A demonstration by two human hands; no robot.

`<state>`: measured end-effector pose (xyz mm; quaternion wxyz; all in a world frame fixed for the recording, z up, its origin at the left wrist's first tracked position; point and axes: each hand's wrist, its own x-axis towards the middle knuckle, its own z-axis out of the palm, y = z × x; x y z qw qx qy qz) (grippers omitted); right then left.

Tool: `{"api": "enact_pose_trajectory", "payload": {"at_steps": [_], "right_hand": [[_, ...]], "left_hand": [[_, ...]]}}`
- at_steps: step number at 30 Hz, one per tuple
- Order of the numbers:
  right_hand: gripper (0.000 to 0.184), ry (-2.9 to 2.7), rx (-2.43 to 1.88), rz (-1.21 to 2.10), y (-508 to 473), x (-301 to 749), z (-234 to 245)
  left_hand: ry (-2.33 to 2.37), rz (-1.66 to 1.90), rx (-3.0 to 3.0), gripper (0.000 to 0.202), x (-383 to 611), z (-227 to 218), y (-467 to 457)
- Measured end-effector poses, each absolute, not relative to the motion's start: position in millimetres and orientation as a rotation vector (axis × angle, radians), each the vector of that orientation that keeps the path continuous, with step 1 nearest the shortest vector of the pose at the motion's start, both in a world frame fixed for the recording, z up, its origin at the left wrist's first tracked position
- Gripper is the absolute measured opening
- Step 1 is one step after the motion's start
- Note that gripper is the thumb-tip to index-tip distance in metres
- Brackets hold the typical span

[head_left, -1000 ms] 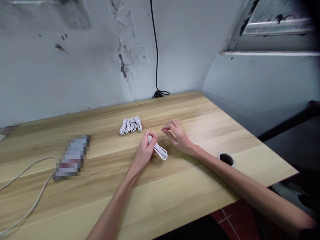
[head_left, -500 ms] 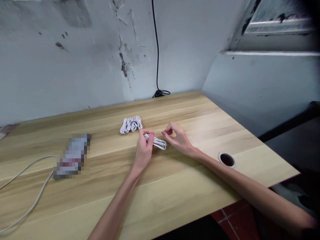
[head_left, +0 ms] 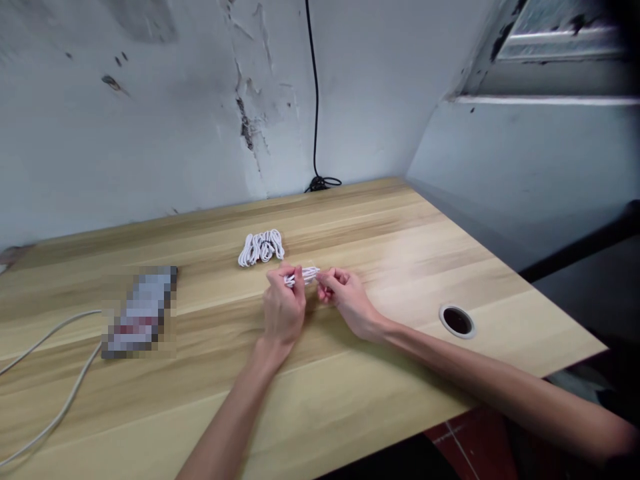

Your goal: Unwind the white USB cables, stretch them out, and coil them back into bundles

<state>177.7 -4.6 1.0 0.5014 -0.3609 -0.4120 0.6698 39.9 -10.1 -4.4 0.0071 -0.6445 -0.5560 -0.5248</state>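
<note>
Between my two hands is a white cable [head_left: 309, 274], folded into a small bundle just above the table. My left hand [head_left: 286, 303] is closed round the left end of the bundle, thumb on top. At the bundle's right end, the curled fingers of my right hand [head_left: 345, 293] pinch the cable. Part of the bundle is hidden inside both hands. Behind my left hand, several white cable coils [head_left: 261, 248] lie side by side on the table.
The wooden table [head_left: 380, 413] meets a stained wall at the back. A pixelated, phone-like object [head_left: 143, 310] lies on the left beside a white cord [head_left: 75, 393]. A round cable hole [head_left: 457, 321] is at the right. A black cord [head_left: 316, 100] hangs down the wall.
My right hand has moved left and closed on the right end of the bundle; before, it held a thin strand out from it. My left hand has turned and wrapped further round the cable.
</note>
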Motion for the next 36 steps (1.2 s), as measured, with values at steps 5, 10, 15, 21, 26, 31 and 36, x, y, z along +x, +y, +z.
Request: {"api": "enact_pose_trajectory", "payload": {"at_steps": [5,10,15,21,26,31,36], "right_hand": [[0.033,-0.97,-0.766,1.744,-7,173,-1],[0.034,-1.047,-0.857,1.57,-5,174,-2],[0.03,-1.105,-0.877,1.4,-2,176,-2],[0.029,-1.07,-0.828,1.37,1,175,-4],[0.029,-1.083,-0.832,1.342,1,175,-3],[0.027,-1.122,-0.833,1.275,2,176,-3],[0.028,-1.149,-0.87,1.257,3,176,-5]], "left_hand": [[-1.701,-1.558,-2.132,0.018,40,-5,-12],[-1.724,-1.587,-2.194,0.022,40,-6,-13],[-1.805,-1.66,-2.245,0.021,43,-5,-11],[-1.855,-1.829,-2.201,0.015,46,7,-10],[-1.874,-1.814,-2.243,0.019,45,15,-10],[-1.88,-1.772,-2.282,0.016,44,15,-12],[-1.884,-1.723,-2.337,0.022,45,13,-10]]}}
